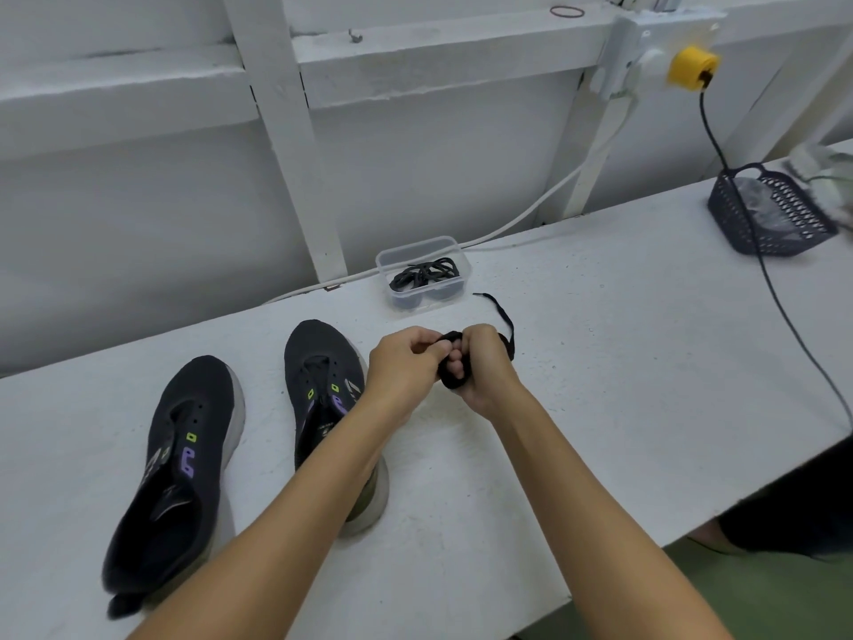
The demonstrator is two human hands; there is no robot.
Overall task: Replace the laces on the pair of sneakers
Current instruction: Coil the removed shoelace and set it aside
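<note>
Two black sneakers without laces stand on the white table (600, 362): the left sneaker (180, 464) near the front left, the right sneaker (318, 385) partly under my left forearm. A black lace (454, 362) is wound in loops around the fingers of my right hand (484, 367). My left hand (406, 362) pinches the lace at the top of the bundle. The lace's loose end (501, 311) trails up and to the right on the table.
A clear plastic box (422, 272) with more black laces sits just behind my hands. A dark mesh basket (771, 210) stands at the far right, with a black cable (784, 316) running across the table. A white wall frame closes the back.
</note>
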